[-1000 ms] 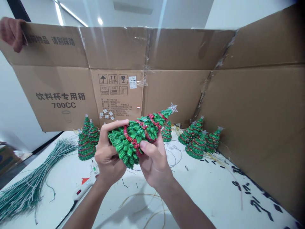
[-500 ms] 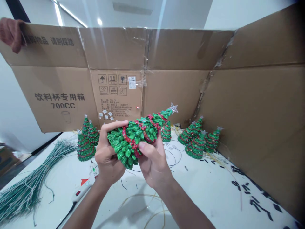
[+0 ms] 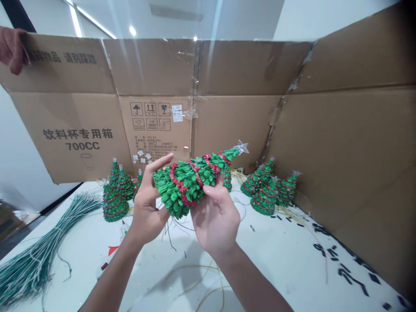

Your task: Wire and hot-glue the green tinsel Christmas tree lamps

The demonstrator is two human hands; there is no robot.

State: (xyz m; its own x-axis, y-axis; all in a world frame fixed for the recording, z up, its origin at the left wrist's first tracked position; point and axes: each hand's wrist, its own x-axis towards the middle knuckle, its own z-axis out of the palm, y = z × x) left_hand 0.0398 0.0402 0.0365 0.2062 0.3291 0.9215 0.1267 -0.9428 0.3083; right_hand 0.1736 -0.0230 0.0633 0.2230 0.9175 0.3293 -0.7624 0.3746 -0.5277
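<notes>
Loosening left hand point(image 3: 150, 214) beside tree point(image 3: 192, 182)

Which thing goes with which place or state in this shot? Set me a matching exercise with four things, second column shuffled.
Things:
1. Tree nearest the camera
2. Wire bundle
3. Cardboard
4. White label

Places and states:
A. Beside the printed symbols
B. Tilted, in the right hand, its star toward the upper right
C. Standing along the back and right of the table
D. Lying on the left part of the table

Right pairs: 1-B, 2-D, 3-C, 4-A.
</notes>
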